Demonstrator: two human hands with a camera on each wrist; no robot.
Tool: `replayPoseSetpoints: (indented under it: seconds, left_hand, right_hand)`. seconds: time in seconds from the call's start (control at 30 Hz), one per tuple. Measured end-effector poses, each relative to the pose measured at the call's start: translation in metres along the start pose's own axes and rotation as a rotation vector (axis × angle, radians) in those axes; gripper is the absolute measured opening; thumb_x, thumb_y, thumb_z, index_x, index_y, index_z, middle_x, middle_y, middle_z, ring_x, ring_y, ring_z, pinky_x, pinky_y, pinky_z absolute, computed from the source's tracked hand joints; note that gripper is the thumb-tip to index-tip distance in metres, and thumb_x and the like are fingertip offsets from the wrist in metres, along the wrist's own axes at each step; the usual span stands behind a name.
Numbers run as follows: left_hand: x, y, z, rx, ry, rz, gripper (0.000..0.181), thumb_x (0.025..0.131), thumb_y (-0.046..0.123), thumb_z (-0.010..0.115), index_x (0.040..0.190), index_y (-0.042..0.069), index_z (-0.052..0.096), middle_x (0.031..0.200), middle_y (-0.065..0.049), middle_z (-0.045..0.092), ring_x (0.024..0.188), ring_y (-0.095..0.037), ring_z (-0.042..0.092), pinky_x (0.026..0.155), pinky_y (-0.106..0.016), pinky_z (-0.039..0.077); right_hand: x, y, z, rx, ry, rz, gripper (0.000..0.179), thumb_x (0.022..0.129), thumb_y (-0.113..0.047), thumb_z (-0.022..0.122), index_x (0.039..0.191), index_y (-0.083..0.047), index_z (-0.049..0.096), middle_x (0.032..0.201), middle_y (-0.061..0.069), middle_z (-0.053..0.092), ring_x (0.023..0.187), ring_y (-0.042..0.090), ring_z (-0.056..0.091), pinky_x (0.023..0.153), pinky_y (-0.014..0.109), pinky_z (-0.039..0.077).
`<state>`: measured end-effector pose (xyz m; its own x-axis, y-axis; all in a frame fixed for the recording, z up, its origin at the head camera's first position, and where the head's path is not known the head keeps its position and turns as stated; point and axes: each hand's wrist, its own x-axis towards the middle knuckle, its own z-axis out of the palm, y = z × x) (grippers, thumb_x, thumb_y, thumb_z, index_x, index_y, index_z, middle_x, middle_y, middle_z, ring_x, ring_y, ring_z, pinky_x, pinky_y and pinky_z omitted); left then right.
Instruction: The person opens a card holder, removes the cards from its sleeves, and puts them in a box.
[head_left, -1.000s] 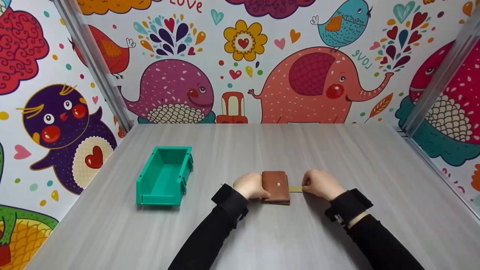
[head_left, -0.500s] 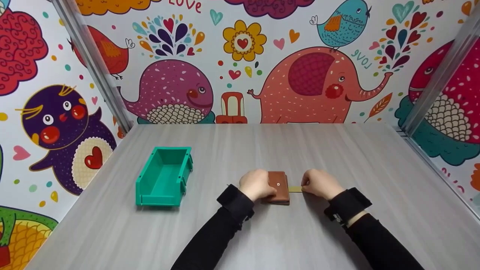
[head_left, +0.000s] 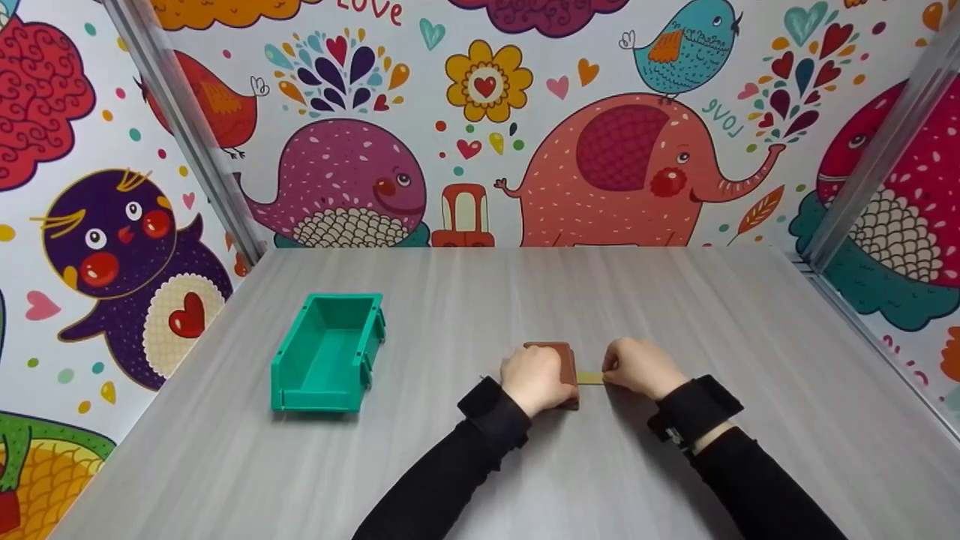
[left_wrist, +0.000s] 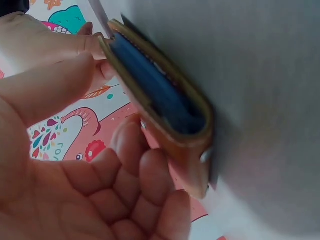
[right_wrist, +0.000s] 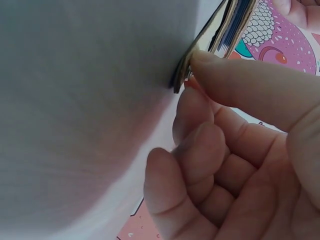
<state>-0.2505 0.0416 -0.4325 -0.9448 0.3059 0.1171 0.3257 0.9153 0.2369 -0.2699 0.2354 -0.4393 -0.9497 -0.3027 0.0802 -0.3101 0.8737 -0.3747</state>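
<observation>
A small brown wallet (head_left: 568, 364) with a metal snap lies closed on the table. Its open edge in the left wrist view reveals a blue inside (left_wrist: 160, 90). From the wallet's right side sticks out a flat yellowish-tan strap (head_left: 590, 378). My right hand (head_left: 639, 367) pinches the strap's outer end between thumb and forefinger, its other fingers curled loosely. My left hand (head_left: 534, 376) rests over the wallet, covering most of its face. Its fingers (left_wrist: 131, 145) are relaxed against the face, and the thumb reaches to the wallet's right edge.
A green plastic bin (head_left: 330, 349) stands to the left on the grey wood-grain table (head_left: 450, 300). Walls with cartoon animals (head_left: 611, 172) close off the back and both sides.
My left hand has slid rightward from the wallet's left edge across its face. The right hand stays at the strap, and the wallet has hardly moved.
</observation>
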Motion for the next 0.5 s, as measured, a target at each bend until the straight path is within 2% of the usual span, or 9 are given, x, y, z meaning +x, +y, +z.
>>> replayPoseSetpoints:
  seconds: [0.27,0.5]
  left_hand:
    - [-0.0009,0.0048,0.0024,0.036,-0.006,-0.001,0.035,0.077,0.050,0.080,0.074,0.018,0.067,0.079,-0.002,0.065,0.081,-0.027,0.064,0.068,-0.042,0.050]
    - [-0.0005,0.0055,0.0048,0.051,0.008,-0.011,0.038,0.074,0.054,0.081,0.071,0.020,0.066,0.079,-0.003,0.065,0.080,-0.026,0.064,0.067,-0.042,0.050]
  right_hand:
    - [-0.0013,-0.0032,-0.0003,-0.008,-0.007,0.003,0.006,0.078,-0.004,0.077,0.079,-0.006,0.072,0.072,0.001,0.065,0.062,0.017,0.056,0.061,0.039,0.050]
    - [-0.0005,-0.0032,-0.0006,-0.010,0.000,-0.010,0.006,0.077,-0.004,0.077,0.078,-0.006,0.072,0.071,0.001,0.065,0.062,0.017,0.057,0.062,0.039,0.050]
